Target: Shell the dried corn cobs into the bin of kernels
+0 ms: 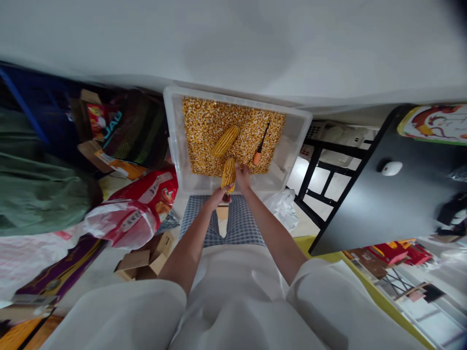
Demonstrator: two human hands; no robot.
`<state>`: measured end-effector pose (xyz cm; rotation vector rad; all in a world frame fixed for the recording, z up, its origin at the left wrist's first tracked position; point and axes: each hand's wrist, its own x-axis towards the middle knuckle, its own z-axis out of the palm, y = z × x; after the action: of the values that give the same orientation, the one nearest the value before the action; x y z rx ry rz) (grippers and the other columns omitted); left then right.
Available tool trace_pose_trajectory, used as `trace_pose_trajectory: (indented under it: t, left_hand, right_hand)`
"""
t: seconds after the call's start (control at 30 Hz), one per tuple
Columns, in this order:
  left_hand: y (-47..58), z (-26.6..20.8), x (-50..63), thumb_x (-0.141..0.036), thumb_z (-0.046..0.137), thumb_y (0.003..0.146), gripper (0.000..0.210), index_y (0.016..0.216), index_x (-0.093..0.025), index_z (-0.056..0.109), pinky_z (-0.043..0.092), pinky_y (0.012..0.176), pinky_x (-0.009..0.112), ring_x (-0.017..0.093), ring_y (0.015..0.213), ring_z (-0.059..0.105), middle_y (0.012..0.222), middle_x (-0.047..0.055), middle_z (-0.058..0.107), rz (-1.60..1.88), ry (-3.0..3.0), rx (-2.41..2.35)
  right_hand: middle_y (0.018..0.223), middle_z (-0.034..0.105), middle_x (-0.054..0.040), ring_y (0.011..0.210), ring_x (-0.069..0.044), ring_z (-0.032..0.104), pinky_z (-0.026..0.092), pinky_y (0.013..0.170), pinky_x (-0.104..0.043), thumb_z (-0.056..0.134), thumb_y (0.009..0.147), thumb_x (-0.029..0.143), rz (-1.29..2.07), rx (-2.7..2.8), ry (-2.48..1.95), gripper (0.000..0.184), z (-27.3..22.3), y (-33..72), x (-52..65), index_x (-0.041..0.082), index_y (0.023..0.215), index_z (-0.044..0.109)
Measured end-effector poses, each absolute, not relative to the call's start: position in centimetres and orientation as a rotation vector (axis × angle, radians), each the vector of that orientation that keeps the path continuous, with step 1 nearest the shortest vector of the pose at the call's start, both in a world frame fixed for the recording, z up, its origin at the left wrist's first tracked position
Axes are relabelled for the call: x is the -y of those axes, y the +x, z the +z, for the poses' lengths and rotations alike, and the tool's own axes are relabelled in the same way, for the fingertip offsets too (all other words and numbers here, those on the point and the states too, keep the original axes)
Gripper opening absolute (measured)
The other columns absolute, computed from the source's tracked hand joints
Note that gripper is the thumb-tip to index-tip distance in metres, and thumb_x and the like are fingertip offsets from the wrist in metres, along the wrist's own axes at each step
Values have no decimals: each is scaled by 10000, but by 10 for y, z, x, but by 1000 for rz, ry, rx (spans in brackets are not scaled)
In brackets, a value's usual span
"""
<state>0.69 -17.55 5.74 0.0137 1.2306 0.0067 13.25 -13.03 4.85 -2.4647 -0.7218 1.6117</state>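
Observation:
A yellow corn cob [228,171] stands lengthwise near the front wall of a translucent plastic bin [239,185]. My left hand [219,195] is closed around its lower end. On the cob's right side, the curled fingers of my right hand [242,177] press against it; their tips are partly hidden. Loose corn kernels [204,116] cover the bin's floor. A second corn cob [225,141] lies on them, just beyond the held one. To the right rests a tool with an orange handle [257,158] and a thin dark shaft, apart from both hands.
A white wall [233,43] rises behind the bin. At left are a red and white bag [146,204], an open cardboard box [140,262] and a green cloth-like heap [44,184]. A dark table [379,194] with a white mouse [391,168] stands right. A plastic bag [284,209] lies nearby.

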Motion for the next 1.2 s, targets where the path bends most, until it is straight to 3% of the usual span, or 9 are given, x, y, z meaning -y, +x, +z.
trace_pose_trajectory:
  t: [0.07, 0.17, 0.27, 0.43, 0.67, 0.93, 1.2]
  left_hand:
    - [6, 60, 179, -557, 654, 737, 430, 794, -154, 516, 465, 493, 214, 104, 448, 526, 519, 0, 543, 20, -1, -1174]
    - [3, 62, 185, -542, 668, 731, 420, 787, -156, 514, 447, 474, 203, 88, 425, 504, 527, -13, 536, 33, 10, -1124]
    - [3, 63, 189, -520, 688, 724, 405, 786, -163, 507, 412, 441, 186, 79, 414, 488, 525, -23, 528, 25, 90, -1165]
    - [10, 70, 186, -467, 677, 760, 350, 819, -172, 497, 382, 416, 175, 70, 397, 454, 517, -29, 524, 6, 207, -1273]
    - [7, 75, 173, -499, 695, 727, 394, 800, -165, 498, 365, 399, 176, 67, 407, 458, 531, -29, 502, 91, 268, -1273]
    - [7, 80, 159, -544, 726, 662, 496, 873, -144, 522, 378, 413, 192, 86, 427, 491, 557, 7, 570, 78, 436, -1235]
    - [9, 83, 145, -535, 755, 622, 565, 981, -142, 564, 451, 482, 216, 131, 573, 587, 775, 49, 651, 111, 554, -1253]
  right_hand:
    - [1214, 571, -98, 1109, -170, 555, 449, 944, -314, 368, 892, 416, 1850, 580, -2245, 430, 46, 130, 130, 177, 1237, 464]
    - [1072, 639, -38, 948, -156, 623, 509, 833, -291, 470, 849, 406, 2048, 488, -1999, 425, 44, 131, 133, 222, 1232, 476]
    - [1071, 643, -40, 980, -163, 610, 505, 856, -300, 553, 812, 431, 2104, 456, -1859, 496, 47, 132, 136, 231, 1258, 467]
    - [1132, 618, -54, 1102, -157, 549, 425, 992, -311, 619, 762, 464, 1921, 677, -2020, 618, 51, 127, 130, 220, 1305, 451]
    - [1099, 642, -30, 984, -192, 602, 505, 876, -357, 437, 861, 487, 2131, 432, -1845, 486, 60, 139, 119, 303, 1311, 453]
    - [1005, 670, -38, 947, -208, 608, 498, 864, -365, 253, 925, 480, 2074, 380, -1971, 488, 75, 143, 107, 262, 1319, 442]
    - [1139, 643, -18, 1022, -200, 600, 499, 905, -365, 327, 907, 463, 2002, 166, -1746, 467, 78, 143, 97, 267, 1321, 415]
